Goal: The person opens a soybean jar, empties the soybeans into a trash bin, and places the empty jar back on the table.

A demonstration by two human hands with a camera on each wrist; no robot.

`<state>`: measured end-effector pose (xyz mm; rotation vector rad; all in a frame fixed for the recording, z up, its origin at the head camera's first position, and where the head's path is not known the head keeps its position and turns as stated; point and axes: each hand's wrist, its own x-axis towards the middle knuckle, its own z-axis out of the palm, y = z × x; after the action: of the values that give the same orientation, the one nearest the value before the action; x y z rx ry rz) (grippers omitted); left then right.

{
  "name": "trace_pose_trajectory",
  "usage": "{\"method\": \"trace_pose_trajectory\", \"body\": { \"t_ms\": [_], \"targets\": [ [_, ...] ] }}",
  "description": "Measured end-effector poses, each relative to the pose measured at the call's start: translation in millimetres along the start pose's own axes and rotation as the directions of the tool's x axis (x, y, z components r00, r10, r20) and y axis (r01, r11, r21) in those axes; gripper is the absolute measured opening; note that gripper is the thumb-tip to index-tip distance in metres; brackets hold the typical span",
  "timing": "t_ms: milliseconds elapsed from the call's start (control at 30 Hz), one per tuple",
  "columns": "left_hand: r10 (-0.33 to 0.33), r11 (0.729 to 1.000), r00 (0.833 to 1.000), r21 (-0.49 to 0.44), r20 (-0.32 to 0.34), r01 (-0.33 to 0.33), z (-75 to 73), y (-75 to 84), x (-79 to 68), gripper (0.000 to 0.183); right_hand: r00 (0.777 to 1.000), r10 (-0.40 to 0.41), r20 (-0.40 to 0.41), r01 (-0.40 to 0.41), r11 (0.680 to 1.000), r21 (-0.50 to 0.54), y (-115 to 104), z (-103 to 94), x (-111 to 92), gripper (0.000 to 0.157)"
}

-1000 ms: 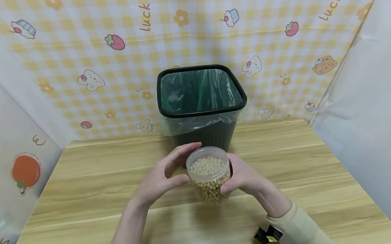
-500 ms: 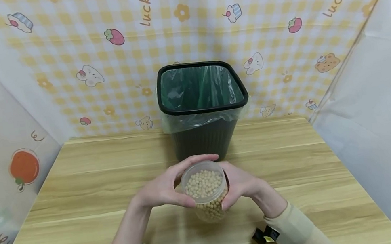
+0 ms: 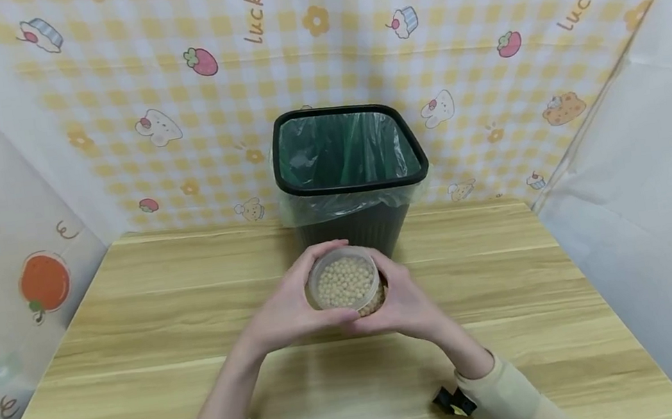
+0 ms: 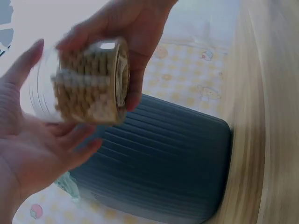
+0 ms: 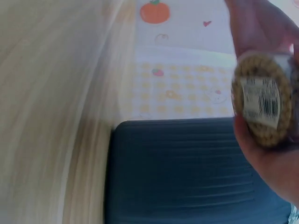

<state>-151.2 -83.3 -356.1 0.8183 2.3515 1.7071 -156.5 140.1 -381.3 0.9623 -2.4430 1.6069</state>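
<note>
A clear plastic jar (image 3: 345,282) of round beige beans is held between the two hands, its top facing the head camera. My left hand (image 3: 288,307) curves its thumb and fingers round the jar's top end. On the other side my right hand (image 3: 408,298) grips the body, also seen in the left wrist view as the right hand (image 4: 138,28) near the base. In the right wrist view the base shows a white barcode label (image 5: 264,102). The jar is off the table, tipped slightly, and the hands hide part of its side.
A dark ribbed waste bin (image 3: 360,229) with a black rim and clear plastic liner stands just beyond the hands, at the back of the wooden table (image 3: 197,310). Behind it hangs a yellow checked cloth (image 3: 126,88). White side cloths (image 3: 631,152) flank the table.
My left hand, apart from the jar a second ago, has closed round its top. The jar first moved nearer me, then back toward the bin, and its side is now less visible from above.
</note>
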Motion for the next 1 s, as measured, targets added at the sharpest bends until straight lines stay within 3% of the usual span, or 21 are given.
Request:
{"method": "trace_pose_trajectory", "body": {
  "t_ms": [100,233,433,733,833,933,1000],
  "targets": [
    [-0.018,0.997,0.994,0.070,-0.108,0.025,7.3,4.8,-0.1,0.089,0.992,-0.063,-0.111,0.048,0.990,-0.131,0.3,5.9,-0.7,0.097],
    [-0.004,0.992,0.973,0.123,-0.232,0.033,18.7,9.8,-0.2,0.091,0.960,-0.186,-0.208,0.129,0.957,-0.260,3.9,11.8,-0.2,0.097],
    [0.009,0.986,0.934,0.157,-0.357,0.050,34.1,14.9,-0.1,0.091,0.908,-0.279,-0.313,0.165,0.924,-0.345,8.2,19.9,-0.2,0.094],
    [0.026,0.970,0.878,0.226,-0.478,0.095,48.6,23.2,0.1,0.089,0.871,-0.275,-0.407,0.114,0.919,-0.378,3.8,27.8,-2.2,0.091],
    [0.062,0.968,0.859,0.242,-0.508,0.073,49.5,26.8,0.9,0.089,0.862,-0.266,-0.431,0.084,0.914,-0.396,2.9,28.8,-3.4,0.092],
    [0.108,0.967,0.843,0.253,-0.527,0.034,45.4,30.7,-0.8,0.088,0.865,-0.244,-0.439,0.057,0.916,-0.396,0.9,28.7,-2.7,0.094],
    [0.121,0.968,0.844,0.249,-0.523,0.016,39.9,32.3,-3.9,0.087,0.876,-0.210,-0.434,0.039,0.928,-0.370,-1.0,27.3,-1.3,0.096]
  ]
}}
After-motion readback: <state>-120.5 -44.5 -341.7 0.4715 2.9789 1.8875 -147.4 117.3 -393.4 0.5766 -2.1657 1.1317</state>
